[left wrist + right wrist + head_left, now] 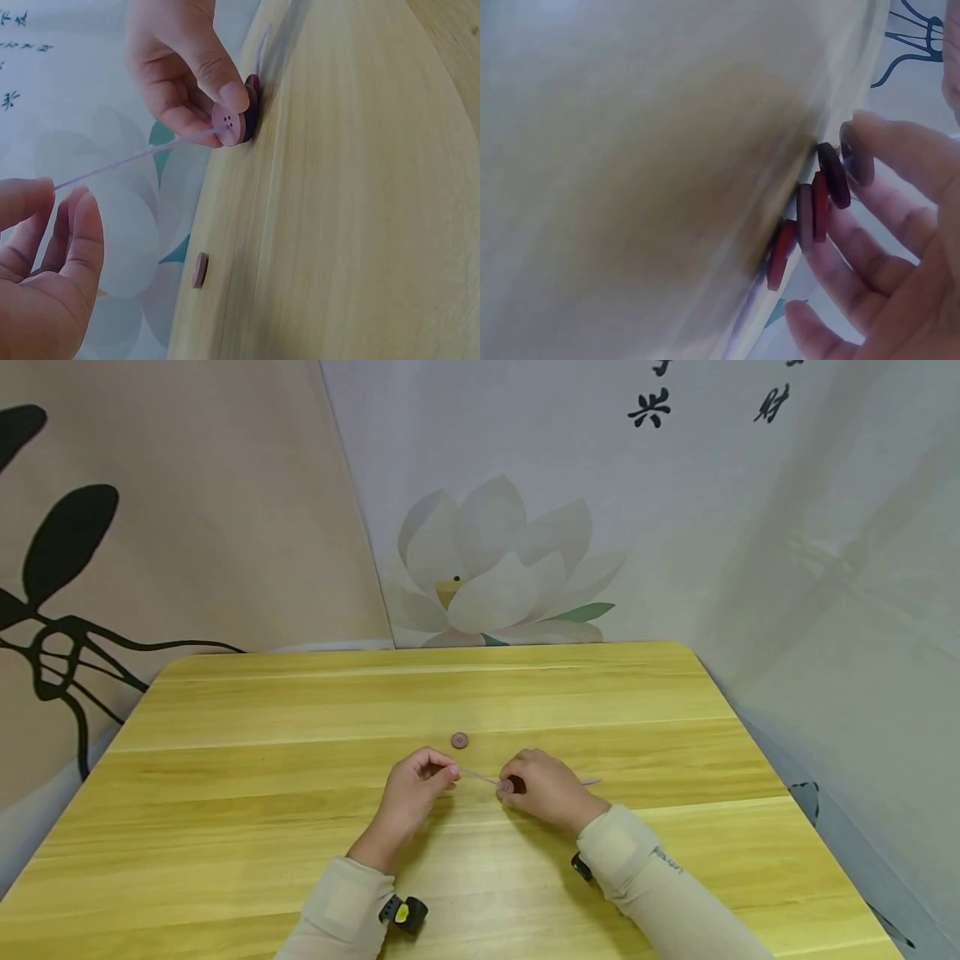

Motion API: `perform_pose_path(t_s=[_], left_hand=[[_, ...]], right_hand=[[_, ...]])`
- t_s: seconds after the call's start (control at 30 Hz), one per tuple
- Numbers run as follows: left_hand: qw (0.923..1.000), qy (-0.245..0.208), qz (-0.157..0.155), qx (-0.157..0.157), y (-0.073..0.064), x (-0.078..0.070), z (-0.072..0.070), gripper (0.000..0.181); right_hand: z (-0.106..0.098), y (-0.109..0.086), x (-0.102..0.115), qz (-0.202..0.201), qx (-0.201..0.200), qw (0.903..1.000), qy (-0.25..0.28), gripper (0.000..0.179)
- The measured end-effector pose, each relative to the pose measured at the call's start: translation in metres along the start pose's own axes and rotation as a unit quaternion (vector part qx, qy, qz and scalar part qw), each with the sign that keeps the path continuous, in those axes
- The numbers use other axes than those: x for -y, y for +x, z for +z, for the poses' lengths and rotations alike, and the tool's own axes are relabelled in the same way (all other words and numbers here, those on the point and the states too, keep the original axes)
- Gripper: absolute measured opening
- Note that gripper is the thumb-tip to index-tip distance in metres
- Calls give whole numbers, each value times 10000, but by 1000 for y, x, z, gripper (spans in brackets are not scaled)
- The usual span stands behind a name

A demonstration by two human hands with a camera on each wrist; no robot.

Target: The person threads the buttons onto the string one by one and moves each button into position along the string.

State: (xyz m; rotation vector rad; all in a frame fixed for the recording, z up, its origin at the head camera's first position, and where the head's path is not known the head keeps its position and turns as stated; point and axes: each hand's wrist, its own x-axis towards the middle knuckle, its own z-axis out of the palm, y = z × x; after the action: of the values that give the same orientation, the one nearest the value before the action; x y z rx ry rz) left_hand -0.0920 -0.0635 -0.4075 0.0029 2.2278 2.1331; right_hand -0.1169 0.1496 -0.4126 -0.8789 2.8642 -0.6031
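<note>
Between thumb and fingertip, my left hand (415, 787) pinches the end of a thin lavender yarn (120, 161), which runs taut to the right. The yarn enters a hole of a round mauve button (227, 124), and my right hand (551, 789) pinches that button by its edge. Behind it, in the right wrist view, a dark maroon button (834, 176), a red button (820, 206), another mauve button (805, 217) and a second red button (782, 255) line up along the yarn, close to the tabletop. The yarn's tail trails out beyond them.
One loose mauve button (459, 740) lies flat on the wooden table (225, 827), just beyond the hands. A printed cloth backdrop (675, 527) hangs behind the table's far edge. Black wrist devices (405, 914) are strapped over both sleeves.
</note>
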Motion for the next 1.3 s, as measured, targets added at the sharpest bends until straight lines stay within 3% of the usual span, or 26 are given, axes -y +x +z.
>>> perform_pose_path(t_s=[0.53, 0.8, 1.03, 1.3], left_hand=[[9998, -40, -201, -58, 2, 3, -1, 8], [9997, -79, -205, -93, 2, 4, 0, 5], [9998, -71, -161, -37, 0, 6, 1, 7], [9997, -77, -224, -17, 1, 7, 4, 7]], right_hand=[[3, 3, 0, 57, 124, 9998, -117, 15], [2, 3, 1, 212, 59, 9997, 108, 24], [1, 2, 8, 397, -172, 9965, 715, 33], [6, 0, 22, 668, -421, 9801, 1820, 34]])
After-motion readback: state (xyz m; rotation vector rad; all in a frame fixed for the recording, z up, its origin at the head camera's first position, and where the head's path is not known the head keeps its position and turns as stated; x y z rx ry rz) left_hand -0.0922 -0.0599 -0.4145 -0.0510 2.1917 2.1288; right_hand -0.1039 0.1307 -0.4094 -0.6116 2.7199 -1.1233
